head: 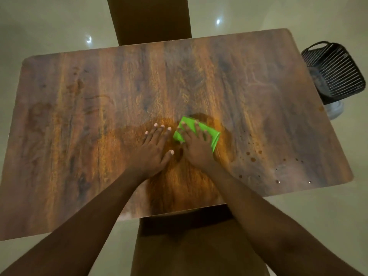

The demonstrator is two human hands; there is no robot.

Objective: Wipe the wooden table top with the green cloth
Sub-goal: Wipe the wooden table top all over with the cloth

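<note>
The wooden table top [99, 116] fills most of the head view. A folded green cloth [213, 134] lies flat on it near the middle, slightly right. My right hand [196, 148] presses down on the cloth with fingers spread over it. My left hand [154, 150] rests flat on the bare wood just left of the cloth, fingers apart, holding nothing. A darker, wet-looking patch surrounds both hands and runs back toward the near edge. Small droplets [253, 156] dot the wood to the right of the cloth.
A dark slatted basket [334, 70] stands on the floor beyond the table's right end, with a pale round object [336, 110] under it. A brown chair back [149, 18] stands behind the far edge. Glossy pale floor surrounds the table.
</note>
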